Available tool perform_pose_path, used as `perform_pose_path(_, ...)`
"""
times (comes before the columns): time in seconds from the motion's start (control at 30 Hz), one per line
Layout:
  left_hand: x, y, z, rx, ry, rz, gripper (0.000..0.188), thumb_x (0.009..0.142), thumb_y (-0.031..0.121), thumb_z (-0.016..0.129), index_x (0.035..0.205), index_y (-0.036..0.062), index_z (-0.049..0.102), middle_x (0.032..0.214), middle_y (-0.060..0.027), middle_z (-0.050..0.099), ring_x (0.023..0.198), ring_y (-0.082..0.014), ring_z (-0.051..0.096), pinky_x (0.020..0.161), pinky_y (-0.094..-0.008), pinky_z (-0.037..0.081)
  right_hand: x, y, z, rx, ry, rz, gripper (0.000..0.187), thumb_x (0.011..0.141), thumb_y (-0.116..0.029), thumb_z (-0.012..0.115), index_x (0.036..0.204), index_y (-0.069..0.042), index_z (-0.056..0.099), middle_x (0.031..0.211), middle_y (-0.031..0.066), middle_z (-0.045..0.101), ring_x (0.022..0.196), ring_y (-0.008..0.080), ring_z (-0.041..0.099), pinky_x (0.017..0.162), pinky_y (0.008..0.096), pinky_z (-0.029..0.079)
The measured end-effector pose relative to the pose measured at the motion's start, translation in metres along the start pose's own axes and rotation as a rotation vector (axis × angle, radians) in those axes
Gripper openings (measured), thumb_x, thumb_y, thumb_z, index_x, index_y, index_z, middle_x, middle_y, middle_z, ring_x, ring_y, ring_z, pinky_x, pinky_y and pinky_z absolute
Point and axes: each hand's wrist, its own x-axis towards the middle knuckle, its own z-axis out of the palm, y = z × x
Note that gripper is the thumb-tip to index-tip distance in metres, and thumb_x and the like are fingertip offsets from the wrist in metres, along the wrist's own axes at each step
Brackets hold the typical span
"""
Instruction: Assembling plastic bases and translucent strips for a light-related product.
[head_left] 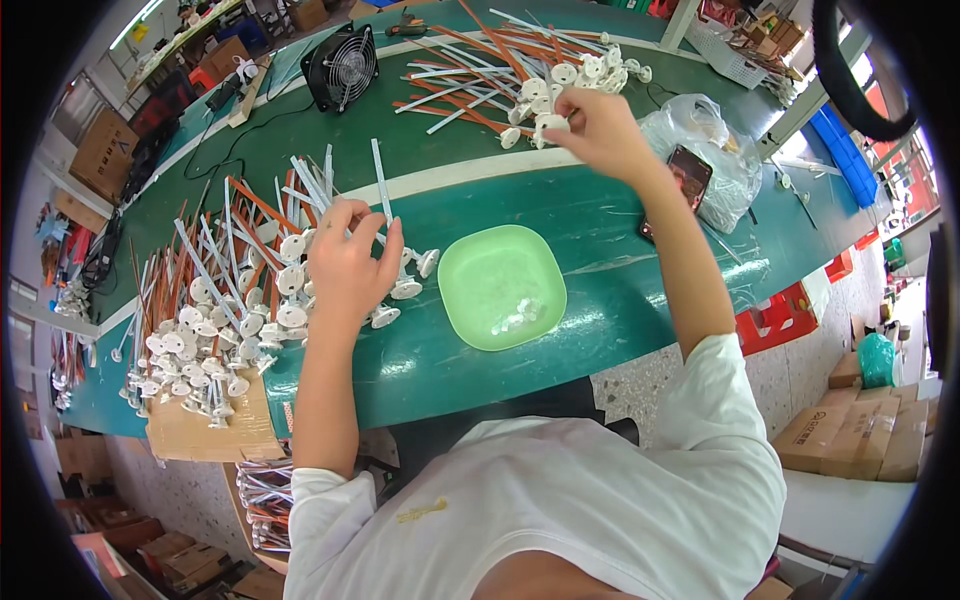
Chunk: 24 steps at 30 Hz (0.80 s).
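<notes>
My left hand [348, 262] rests on the green table, fingers closed around a thin white rod [381, 183] that sticks up and away. It sits at the edge of a large pile of white and orange rods with round white discs [215, 310]. My right hand [598, 130] is stretched far across the table, pinching a white disc piece [550, 124] at the near edge of a second pile of rods and discs [520, 70]. A pale green square dish [500, 285] with a few small clear bits lies between my arms.
A black fan [342, 66] stands at the back left. A clear plastic bag [705, 150] and a phone [685, 180] lie right of my right arm. A cardboard sheet [205, 430] overhangs the near table edge. Cardboard boxes [860, 435] sit on the floor at right.
</notes>
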Motion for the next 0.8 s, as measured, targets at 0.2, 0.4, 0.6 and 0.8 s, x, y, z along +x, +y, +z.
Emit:
perform_pose_path(0.2, -0.007, 0.032, 0.008, -0.518, -0.153, -0.123, 0.053, 0.079, 0.005, 0.072, 0.13, 0.0021, 0.058, 0.082, -0.0089, 0.07, 0.059, -0.0194, 0.063, 0.057, -0.0282, 0.049, -0.057, -0.066, 0.062, 0.308, 0.384, -0.259, 0.02, 0.078, -0.007, 0.08, 0.085, 0.0, 0.062, 0.087, 0.0124, 0.065, 0.069, 0.0215, 0.065, 0.061, 0.0304, 0.054)
perform_pose_path(0.4, -0.016, 0.047, 0.014, -0.567, -0.271, 0.045, 0.051, 0.08, 0.004, 0.073, 0.129, -0.0016, 0.059, 0.081, -0.0142, 0.07, 0.063, -0.0263, 0.067, 0.057, -0.0339, 0.05, -0.088, -0.09, 0.087, 0.453, 0.415, -0.459, 0.027, 0.073, -0.004, 0.082, 0.095, 0.0, 0.066, 0.093, 0.0134, 0.068, 0.075, 0.0262, 0.069, 0.065, 0.0317, 0.057)
perform_pose_path(0.6, -0.025, 0.06, 0.022, -0.471, -0.242, 0.056, 0.045, 0.077, -0.001, 0.071, 0.121, -0.0035, 0.064, 0.07, -0.0137, 0.063, 0.06, -0.0294, 0.064, 0.057, -0.0357, 0.05, -0.091, -0.085, 0.085, 0.33, 0.469, -0.575, 0.027, 0.071, -0.004, 0.082, 0.095, -0.001, 0.071, 0.089, 0.0131, 0.072, 0.069, 0.0247, 0.071, 0.057, 0.0295, 0.057)
perform_pose_path(0.8, -0.022, 0.057, 0.02, -0.354, -0.153, 0.157, 0.045, 0.069, -0.005, 0.075, 0.114, -0.0018, 0.069, 0.065, -0.0082, 0.057, 0.054, -0.0216, 0.056, 0.051, -0.0328, 0.044, -0.094, -0.089, 0.096, 0.296, 0.577, -0.557, 0.028, 0.065, 0.0, 0.079, 0.092, -0.003, 0.072, 0.083, 0.0083, 0.073, 0.067, 0.0209, 0.071, 0.054, 0.0279, 0.057)
